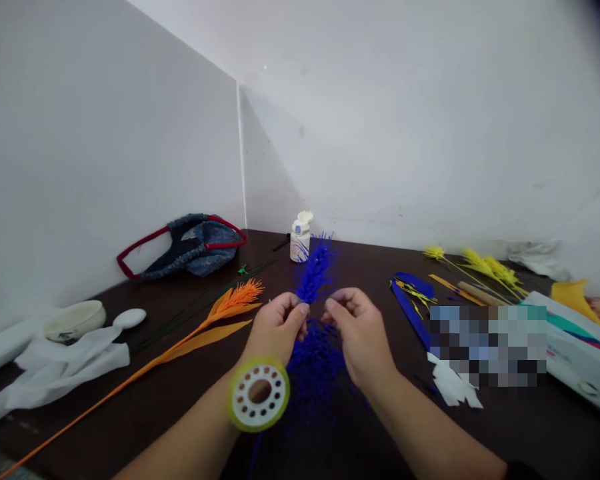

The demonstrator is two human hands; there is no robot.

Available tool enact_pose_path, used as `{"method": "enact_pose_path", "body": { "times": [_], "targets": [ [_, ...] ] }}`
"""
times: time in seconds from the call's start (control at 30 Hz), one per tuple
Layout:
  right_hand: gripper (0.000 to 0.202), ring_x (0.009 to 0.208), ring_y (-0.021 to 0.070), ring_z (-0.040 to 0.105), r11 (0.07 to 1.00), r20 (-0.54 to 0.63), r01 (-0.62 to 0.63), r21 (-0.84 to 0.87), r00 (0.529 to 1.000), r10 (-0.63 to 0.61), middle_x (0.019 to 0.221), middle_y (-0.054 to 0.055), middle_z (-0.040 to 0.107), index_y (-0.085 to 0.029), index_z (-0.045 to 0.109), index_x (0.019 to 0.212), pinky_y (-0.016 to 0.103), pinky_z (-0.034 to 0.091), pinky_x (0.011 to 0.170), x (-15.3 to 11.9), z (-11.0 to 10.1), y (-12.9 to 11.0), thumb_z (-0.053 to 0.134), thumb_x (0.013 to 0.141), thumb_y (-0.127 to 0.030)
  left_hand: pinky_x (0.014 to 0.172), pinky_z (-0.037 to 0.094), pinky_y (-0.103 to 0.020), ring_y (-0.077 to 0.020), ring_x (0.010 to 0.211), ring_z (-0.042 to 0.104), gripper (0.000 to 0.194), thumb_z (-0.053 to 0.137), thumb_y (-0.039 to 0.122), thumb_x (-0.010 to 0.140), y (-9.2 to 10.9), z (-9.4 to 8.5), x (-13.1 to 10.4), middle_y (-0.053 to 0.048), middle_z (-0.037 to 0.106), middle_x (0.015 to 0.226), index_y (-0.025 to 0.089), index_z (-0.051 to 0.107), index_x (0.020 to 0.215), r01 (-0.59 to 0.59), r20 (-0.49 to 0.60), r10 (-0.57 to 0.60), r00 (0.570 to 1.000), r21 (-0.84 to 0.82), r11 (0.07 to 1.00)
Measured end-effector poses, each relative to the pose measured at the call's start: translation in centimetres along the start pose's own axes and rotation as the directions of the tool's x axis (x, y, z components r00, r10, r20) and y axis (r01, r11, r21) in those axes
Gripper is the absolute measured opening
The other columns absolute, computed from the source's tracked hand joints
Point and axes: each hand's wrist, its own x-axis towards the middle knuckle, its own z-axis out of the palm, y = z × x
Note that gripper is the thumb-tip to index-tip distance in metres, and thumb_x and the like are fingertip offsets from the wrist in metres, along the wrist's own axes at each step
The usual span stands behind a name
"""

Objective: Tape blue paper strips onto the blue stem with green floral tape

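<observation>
A blue artificial wheat ear [314, 270] stands upright in front of me, its spiky bristles fanned out at the top. My left hand [280, 325] pinches it low down between thumb and fingers. Close on its other side, my right hand [357, 327] has thumb and fingertips pressed together; whatever they grip is too small to make out. Below both hands lies a pile of fringed blue pieces [316, 367], partly hidden. A roll of yellowish tape [259, 395] rests against my left wrist.
An orange wheat stalk [237, 298] lies to the left, with a bowl [75, 321] and white cloth [65, 370] beyond. A white bottle [300, 239] and denim bag [195, 247] stand behind. Yellow wheat ears [495, 270], blue strips [413, 313] and white scraps [453, 381] lie right.
</observation>
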Motion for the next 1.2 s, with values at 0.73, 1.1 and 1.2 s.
{"method": "enact_pose_path", "body": {
  "times": [0.73, 1.1, 1.2],
  "targets": [
    [0.018, 0.038, 0.0036, 0.036, 0.906, 0.237, -0.397, 0.150, 0.904, 0.357, 0.048, -0.008, 0.051, -0.016, 0.056, 0.070, 0.020, 0.034, 0.043, -0.8, 0.0, 0.1, 0.072, 0.060, -0.019, 0.048, 0.035, -0.023, -0.0117, 0.048, 0.045, 0.024, 0.048, 0.034, 0.081, 0.7, -0.9, 0.1, 0.004, 0.048, 0.051, 0.019, 0.047, 0.063, -0.017, 0.147, -0.036, 0.988, 0.346, 0.938],
    [0.019, 0.029, 0.0008, 0.030, 0.881, 0.255, -0.440, 0.175, 0.884, 0.391, 0.041, -0.009, 0.050, -0.016, 0.053, 0.061, 0.020, 0.038, 0.043, -0.7, 0.0, -0.1, 0.069, 0.066, -0.025, 0.047, 0.036, -0.020, -0.0080, 0.046, 0.044, 0.025, 0.050, 0.029, 0.082, 0.7, -0.8, -0.1, 0.005, 0.047, 0.051, 0.017, 0.046, 0.060, 0.082, 0.187, -0.102, 0.977, 0.110, 0.991],
    [0.017, 0.029, 0.0010, 0.032, 0.876, 0.237, -0.435, 0.206, 0.891, 0.387, 0.040, -0.008, 0.052, -0.016, 0.055, 0.062, 0.019, 0.036, 0.041, -0.8, 0.1, -0.2, 0.069, 0.065, -0.024, 0.046, 0.036, -0.019, -0.0071, 0.044, 0.044, 0.025, 0.051, 0.028, 0.081, 0.4, -0.6, -0.1, 0.005, 0.047, 0.049, 0.016, 0.046, 0.060, 0.139, 0.212, -0.132, 0.968, -0.015, 0.990]
  ]
}}
